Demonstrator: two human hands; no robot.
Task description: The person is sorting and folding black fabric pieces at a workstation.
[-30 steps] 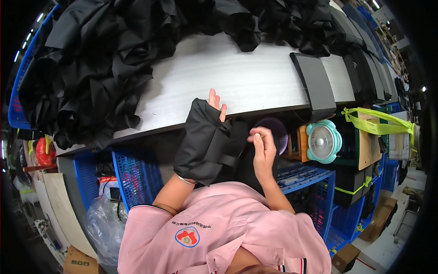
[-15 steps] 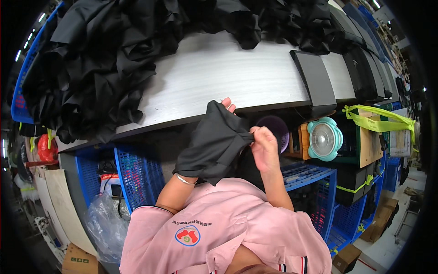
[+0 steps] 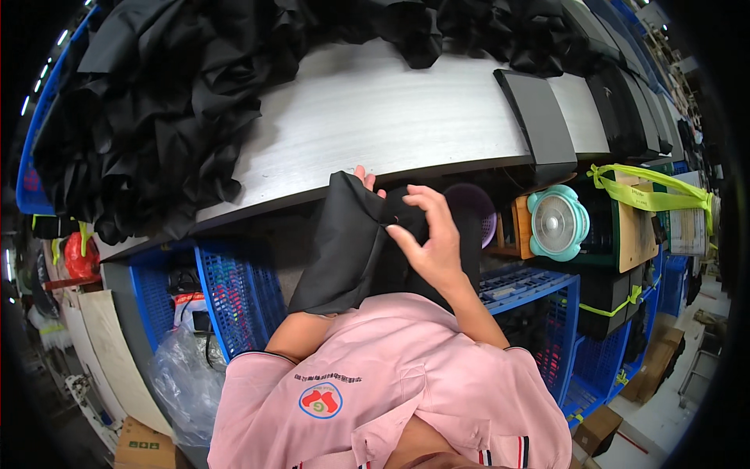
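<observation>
Near the white table (image 3: 391,117), the right hand (image 3: 437,252) is held open. Black cloth (image 3: 334,242) could be snagged by the left hand (image 3: 360,173) inside, grip unseen.

Open middle on the desk (image 3: 383,117)
Heaped black fabric (image 3: 164,125) bars left and far edges; a grey panel (image 3: 543,117) obstructs rightward passage.

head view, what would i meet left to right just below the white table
red bag, left blue crate, black cloth over the left forearm, right hand, teal fan, lime strap
</observation>
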